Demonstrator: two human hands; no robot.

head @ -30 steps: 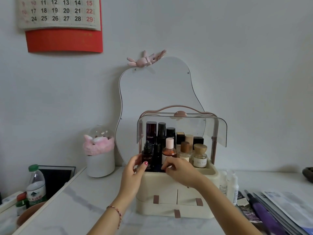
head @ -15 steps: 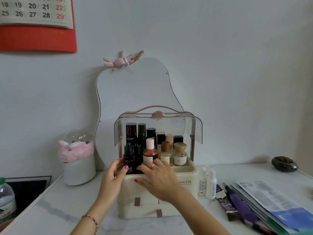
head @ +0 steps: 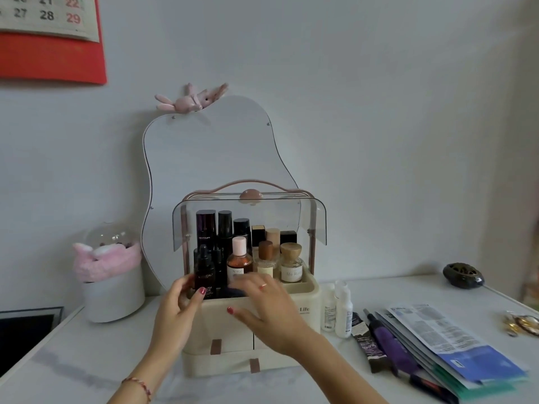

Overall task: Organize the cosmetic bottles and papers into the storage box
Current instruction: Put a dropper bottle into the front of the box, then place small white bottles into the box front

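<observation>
Cream plastic storage box [head: 306, 298] sits mid-surface, smooth rounded corners, drawers in front with brown pull tabs, clear curved lid [head: 316, 220] flipped up under a pink handle. Inside we see upright cosmetic bottles [head: 239, 258]: glossy black tubes at back, a black dropper, an amber one with pink cap, glass ones with wooden tops. Our left hand [head: 178, 313] curls its fingers round the black dropper bottle [head: 205, 272] at the box's front-left. Our right hand [head: 268, 310] is blurred, fingers spread and relaxed over the front rim, holding nothing we can make out. Just right of the box stand two white bottles [head: 338, 312]; next come dark tubes [head: 379, 342], then a fanned stack of glossy papers [head: 455, 345] reaching the surface's near-right edge. Bare white marbled surface [head: 87, 360] lies front-left.
</observation>
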